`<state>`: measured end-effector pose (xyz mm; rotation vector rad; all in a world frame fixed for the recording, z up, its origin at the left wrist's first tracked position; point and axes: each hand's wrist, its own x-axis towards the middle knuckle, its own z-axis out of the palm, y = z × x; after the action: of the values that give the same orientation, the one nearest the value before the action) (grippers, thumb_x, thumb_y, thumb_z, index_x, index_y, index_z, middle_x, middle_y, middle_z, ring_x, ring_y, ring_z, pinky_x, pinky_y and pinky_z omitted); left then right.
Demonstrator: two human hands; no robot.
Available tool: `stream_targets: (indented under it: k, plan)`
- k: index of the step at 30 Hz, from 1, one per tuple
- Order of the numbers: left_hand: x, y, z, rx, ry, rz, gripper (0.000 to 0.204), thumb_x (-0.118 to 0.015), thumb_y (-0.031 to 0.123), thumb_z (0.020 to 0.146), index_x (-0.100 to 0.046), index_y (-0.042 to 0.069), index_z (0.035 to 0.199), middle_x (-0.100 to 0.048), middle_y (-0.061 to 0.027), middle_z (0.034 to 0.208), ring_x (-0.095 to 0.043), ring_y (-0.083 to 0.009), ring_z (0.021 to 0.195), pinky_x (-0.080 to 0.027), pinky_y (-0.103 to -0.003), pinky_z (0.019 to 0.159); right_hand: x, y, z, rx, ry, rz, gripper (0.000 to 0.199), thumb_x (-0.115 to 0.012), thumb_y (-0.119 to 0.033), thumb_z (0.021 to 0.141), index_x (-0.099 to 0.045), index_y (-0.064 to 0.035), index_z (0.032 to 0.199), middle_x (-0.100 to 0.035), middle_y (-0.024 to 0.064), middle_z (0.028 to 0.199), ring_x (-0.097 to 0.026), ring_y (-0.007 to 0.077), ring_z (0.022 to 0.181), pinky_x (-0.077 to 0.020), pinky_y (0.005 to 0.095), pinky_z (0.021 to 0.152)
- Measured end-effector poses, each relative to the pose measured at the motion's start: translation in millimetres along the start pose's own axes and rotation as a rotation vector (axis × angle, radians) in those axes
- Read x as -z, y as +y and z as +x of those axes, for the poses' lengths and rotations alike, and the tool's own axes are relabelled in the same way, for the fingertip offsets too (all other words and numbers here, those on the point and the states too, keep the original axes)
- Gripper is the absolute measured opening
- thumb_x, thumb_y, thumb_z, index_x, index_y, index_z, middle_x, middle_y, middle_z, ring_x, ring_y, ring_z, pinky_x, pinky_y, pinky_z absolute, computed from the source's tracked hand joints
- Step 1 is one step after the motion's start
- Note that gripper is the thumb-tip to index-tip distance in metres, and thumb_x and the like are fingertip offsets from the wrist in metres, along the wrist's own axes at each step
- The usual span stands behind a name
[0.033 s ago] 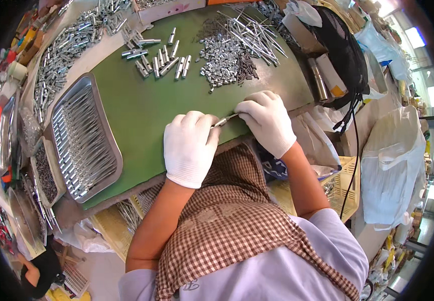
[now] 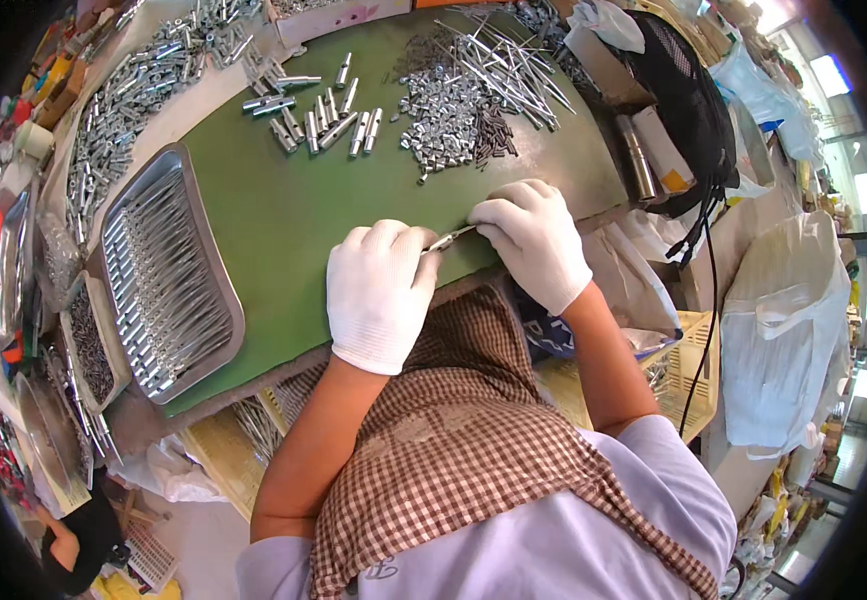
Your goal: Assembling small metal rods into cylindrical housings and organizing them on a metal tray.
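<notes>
My left hand (image 2: 381, 290), in a white knit glove, is closed around a small silver metal sleeve (image 2: 440, 244) over the near edge of the green work mat (image 2: 273, 220). In a matching glove, my right hand (image 2: 533, 240) pinches a thin metal rod (image 2: 464, 231) that runs out of the sleeve; its far end is hidden by the fingers. Beyond my hands lie a heap of small silver fittings (image 2: 443, 110), some dark screws (image 2: 494, 138) and a pile of long thin rods (image 2: 513, 65). Several loose metal sleeves (image 2: 323, 125) rest farther left on the mat.
A steel tray (image 2: 236, 310) at the left holds rows of rods with sleeved ends. Behind it spreads a large heap of metal sleeves (image 2: 143, 90). A small bin of dark screws (image 2: 93, 350) sits beside the tray. To the right are a metal cylinder (image 2: 636, 160) and a black mesh bag (image 2: 688, 110).
</notes>
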<state>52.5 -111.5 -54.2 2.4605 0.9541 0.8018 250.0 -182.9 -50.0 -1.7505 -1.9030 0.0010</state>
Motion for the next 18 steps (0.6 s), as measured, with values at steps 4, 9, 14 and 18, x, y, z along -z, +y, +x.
stream_targets:
  k: [4, 9, 14, 18]
  plan:
    - [1.5, 1.1, 1.1, 0.010, -0.008, 0.003, 0.011, -0.075, 0.013, 0.077, -0.072, 0.010, 0.087, -0.066, -0.0075, 0.088, -0.062, -0.0309, 0.084, -0.048, -0.043, 0.076, -2.8, 1.1, 1.2, 0.036, 0.024, -0.006, 0.020, -0.071, -0.006, 0.077, -0.066, -0.0136, 0.095, -0.065, 0.0061, 0.093, -0.061, 0.0315, 0.093, -0.0469, 0.0448, 0.087]
    - [2.4, 0.7, 0.9, 0.018, -0.019, -0.011, 0.011, -0.075, 0.013, 0.077, -0.072, 0.010, 0.088, -0.067, -0.0075, 0.088, -0.062, -0.0310, 0.083, -0.049, -0.043, 0.076, -2.6, -0.6, 5.0, 0.029, -0.004, 0.010, 0.018, -0.071, -0.007, 0.077, -0.067, -0.0143, 0.093, -0.066, 0.0056, 0.095, -0.062, 0.0312, 0.095, -0.0472, 0.0446, 0.088]
    - [1.1, -0.9, -0.3, -0.001, 0.001, -0.016, 0.012, -0.075, 0.013, 0.077, -0.072, 0.010, 0.088, -0.066, -0.0073, 0.087, -0.062, -0.0308, 0.083, -0.048, -0.043, 0.076, 0.7, -1.0, 10.0, 0.004, 0.063, 0.038, 0.015, -0.073, -0.007, 0.077, -0.070, -0.0111, 0.091, -0.066, 0.0068, 0.100, -0.061, 0.0329, 0.103, -0.0472, 0.0439, 0.092]
    - [1.2, 0.1, 0.5, -0.019, 0.014, -0.019, 0.011, -0.075, 0.012, 0.077, -0.072, 0.010, 0.088, -0.065, -0.0073, 0.086, -0.062, -0.0307, 0.082, -0.048, -0.043, 0.075, -0.4, 35.4, 22.0, -0.161, 0.128, 0.115, 0.013, -0.072, -0.011, 0.080, -0.071, -0.0114, 0.093, -0.066, 0.0114, 0.096, -0.062, 0.0341, 0.096, -0.0501, 0.0412, 0.086]
